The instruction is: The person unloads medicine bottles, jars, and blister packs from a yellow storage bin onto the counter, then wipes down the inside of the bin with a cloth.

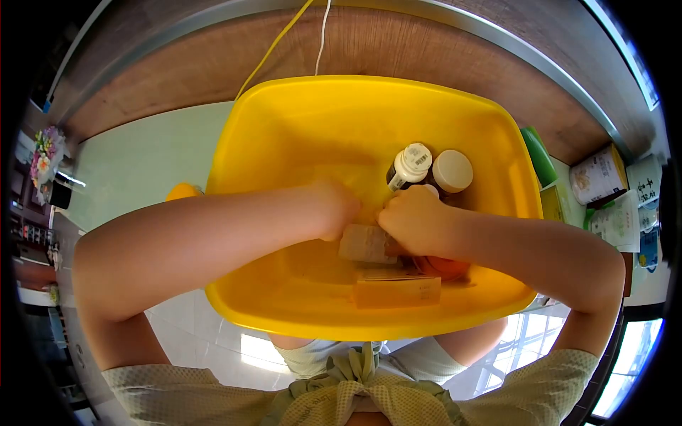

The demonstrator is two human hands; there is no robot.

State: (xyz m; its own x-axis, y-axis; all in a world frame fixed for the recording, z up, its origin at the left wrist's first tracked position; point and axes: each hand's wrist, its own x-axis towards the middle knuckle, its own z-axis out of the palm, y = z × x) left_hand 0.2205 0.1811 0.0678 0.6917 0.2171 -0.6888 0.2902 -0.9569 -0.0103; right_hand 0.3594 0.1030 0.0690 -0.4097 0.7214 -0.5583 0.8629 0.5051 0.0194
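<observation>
The left hand (337, 210) and right hand (412, 219) are being held close together inside a yellow tub (312, 103). Their fingertips are being hidden, so whether anything is being gripped cannot be told. A see-through container (365, 244) is being partly covered beside the right hand, two white-topped bottles (415, 159) are being lined up beyond it, and a box (398, 292) is being shown near the tub's front wall.

Hands (415, 216): bare
Sleeves (160, 389): short, pale yellow-green, waffle-textured, well behind the hands
Front tie (362, 363): sage-green gathered fabric, centred behind the hands
Shorts (428, 359): pale, behind and below the hands
</observation>
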